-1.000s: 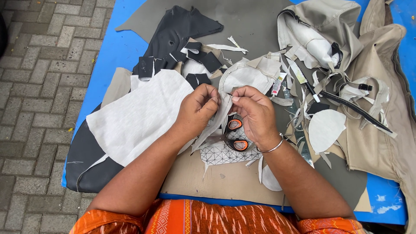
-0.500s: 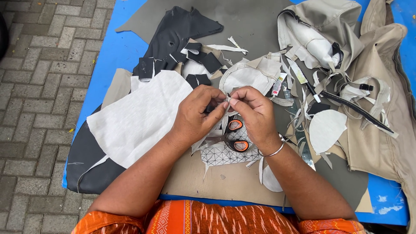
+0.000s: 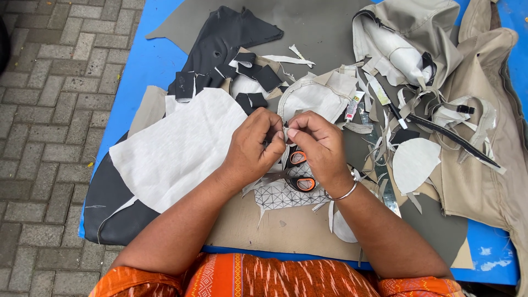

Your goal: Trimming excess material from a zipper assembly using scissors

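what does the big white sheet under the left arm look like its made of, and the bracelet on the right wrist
Large white sheet: seemingly thin non-woven or fabric interlining, judging by its matte, faintly fibrous surface and soft cut edges. Thin silver bangle on the right wrist: probably metal, since it is glossy, rigid and catches the light.

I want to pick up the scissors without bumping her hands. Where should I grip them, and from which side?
Grip the orange handle loops, the only part showing well; the blades are hidden under the left hand. The right hand hangs just above the upper loop, so come in low from the near edge, over the patterned scrap, probably hooking the lower loop first.
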